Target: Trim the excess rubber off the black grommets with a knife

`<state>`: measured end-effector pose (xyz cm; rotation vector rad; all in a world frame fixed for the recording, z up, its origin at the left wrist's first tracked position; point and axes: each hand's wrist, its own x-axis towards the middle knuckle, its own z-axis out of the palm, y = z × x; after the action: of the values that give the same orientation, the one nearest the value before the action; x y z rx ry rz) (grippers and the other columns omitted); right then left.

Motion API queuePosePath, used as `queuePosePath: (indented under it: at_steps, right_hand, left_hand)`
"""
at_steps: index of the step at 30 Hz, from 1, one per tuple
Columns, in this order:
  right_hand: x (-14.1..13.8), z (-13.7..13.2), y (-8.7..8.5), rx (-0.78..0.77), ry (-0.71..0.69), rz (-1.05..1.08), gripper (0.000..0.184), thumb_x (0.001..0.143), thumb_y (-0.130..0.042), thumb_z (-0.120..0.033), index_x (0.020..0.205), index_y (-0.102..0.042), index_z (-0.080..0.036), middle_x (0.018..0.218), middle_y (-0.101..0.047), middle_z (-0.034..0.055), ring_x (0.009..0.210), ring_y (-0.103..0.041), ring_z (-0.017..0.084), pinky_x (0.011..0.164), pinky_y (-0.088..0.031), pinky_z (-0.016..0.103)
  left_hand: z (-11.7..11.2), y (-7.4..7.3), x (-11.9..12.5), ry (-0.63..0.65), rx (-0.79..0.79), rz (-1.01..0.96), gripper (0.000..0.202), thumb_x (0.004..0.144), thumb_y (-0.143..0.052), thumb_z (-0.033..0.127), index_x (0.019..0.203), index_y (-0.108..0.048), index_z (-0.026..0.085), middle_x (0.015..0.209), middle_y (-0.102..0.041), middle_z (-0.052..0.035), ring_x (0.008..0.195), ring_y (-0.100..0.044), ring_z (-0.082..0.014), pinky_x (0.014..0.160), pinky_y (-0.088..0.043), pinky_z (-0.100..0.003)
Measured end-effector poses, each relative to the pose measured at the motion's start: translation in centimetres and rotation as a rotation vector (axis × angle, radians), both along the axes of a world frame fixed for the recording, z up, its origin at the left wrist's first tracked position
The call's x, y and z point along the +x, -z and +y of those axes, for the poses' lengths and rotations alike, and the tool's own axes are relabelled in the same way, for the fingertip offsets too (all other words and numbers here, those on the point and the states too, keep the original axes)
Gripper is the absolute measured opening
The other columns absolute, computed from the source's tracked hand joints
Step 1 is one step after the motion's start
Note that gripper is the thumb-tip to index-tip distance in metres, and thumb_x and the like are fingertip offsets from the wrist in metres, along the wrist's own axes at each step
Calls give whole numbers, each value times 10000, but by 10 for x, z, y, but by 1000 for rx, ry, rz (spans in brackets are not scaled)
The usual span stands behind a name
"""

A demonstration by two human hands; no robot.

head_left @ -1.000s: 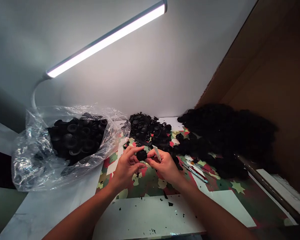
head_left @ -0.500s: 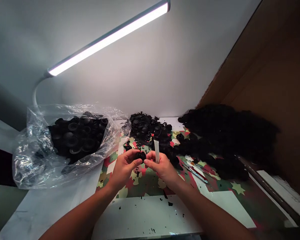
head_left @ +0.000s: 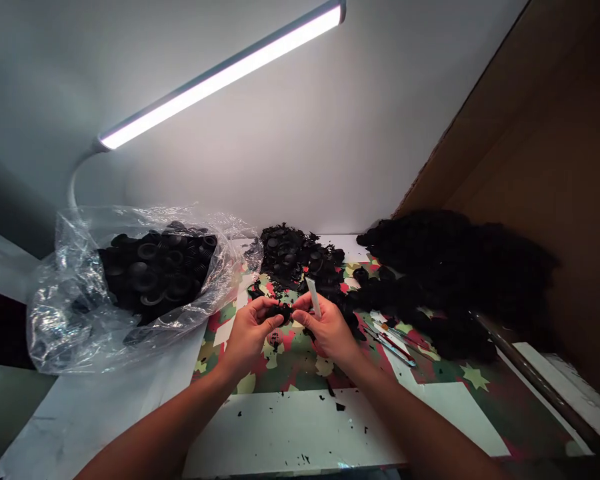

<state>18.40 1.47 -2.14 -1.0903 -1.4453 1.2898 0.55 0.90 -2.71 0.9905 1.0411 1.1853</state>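
Between thumb and fingers, my left hand (head_left: 251, 328) grips a small round black rubber part (head_left: 281, 312). My right hand (head_left: 326, 327) is closed around a slim tool with a flat whitish handle (head_left: 313, 297) that sticks up past the thumb. Its working end is hidden by the fingers, so I cannot tell its exact kind. The right fingertips meet the near side of the black part. Right behind the hands lies a heap of black rubber scraps and parts (head_left: 290, 252).
A clear plastic bag (head_left: 70, 313) on the left holds many black rubber parts (head_left: 143, 277). A large black pile (head_left: 455, 267) fills the right, beside a cardboard wall (head_left: 530, 133). Tweezers and a red-handled tool (head_left: 393, 348) lie right of my hands. A lamp (head_left: 225, 77) shines above.
My right hand has shifted slightly, and the whitish handle now leans more to the left. The black part has turned a little in my left fingers.
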Motion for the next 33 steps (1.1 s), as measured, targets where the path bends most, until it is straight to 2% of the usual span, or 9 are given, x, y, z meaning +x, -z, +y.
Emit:
queuePosePath:
  at_steps: [3,5,8,11,16,21,26,29,33]
  right_hand:
    - [0,1,-2,78,14,-82,277,850,-697,-447,955,-683,-191,868,-654,14,745,-567,155,676,-431,262]
    - [-3,-1,-3,144,30,-161,202,863,-680,-396,867,-676,-193,834,-644,14,753,-567,163,675,-423,260]
    - [-6,-5,-6,254,79,-266,179,868,-615,-270,711,-565,-201,726,-573,-10,685,-516,150,637,-380,249]
    - [-6,-4,-8,336,32,-334,165,829,-481,-117,693,-478,-210,704,-515,-24,660,-465,139,613,-337,240]
    - [-5,8,-7,238,-88,-340,177,833,-439,-153,668,-410,-211,649,-405,-49,627,-378,124,576,-283,228]
    - [-18,13,0,191,8,-369,136,797,-422,-131,684,-442,-206,636,-416,-54,615,-357,121,573,-262,232]
    - [-30,9,-3,234,109,-434,162,751,-407,-87,670,-365,-221,607,-387,-54,575,-352,126,551,-238,248]
    - [-32,5,-5,366,138,-464,185,707,-399,-51,684,-349,-227,641,-413,-41,584,-393,133,559,-259,252]
    - [-26,-3,-8,768,55,-569,186,757,-439,-51,696,-448,-226,672,-490,-5,614,-426,158,580,-274,281]
  left_hand:
    - [-2,-3,2,40,0,38,238,683,-821,211,871,-686,157,825,-752,-33,753,-670,-164,690,-506,-248]
    - [-3,-4,3,75,6,72,220,694,-807,212,864,-679,160,820,-745,-31,730,-662,-160,647,-489,-241]
    - [-6,-3,5,101,25,117,188,713,-776,198,865,-674,155,801,-727,-28,717,-651,-156,637,-478,-241]
    - [-8,-1,6,127,52,147,159,741,-740,192,870,-658,152,793,-710,-28,723,-644,-158,643,-476,-248]
    - [-6,1,5,183,78,170,143,751,-712,191,825,-593,163,710,-644,11,607,-600,-125,585,-455,-243]
    - [0,-1,2,186,33,127,234,713,-725,221,740,-495,185,578,-569,51,507,-550,-107,511,-421,-225]
    - [1,-10,0,171,31,137,265,684,-751,222,717,-490,184,579,-582,49,489,-539,-100,495,-428,-223]
    - [0,-13,-1,176,31,88,285,699,-763,242,712,-484,186,587,-595,43,477,-528,-95,484,-416,-220]
    - [-2,-17,0,190,6,-59,373,660,-827,275,687,-466,185,555,-557,58,464,-490,-74,465,-374,-196]
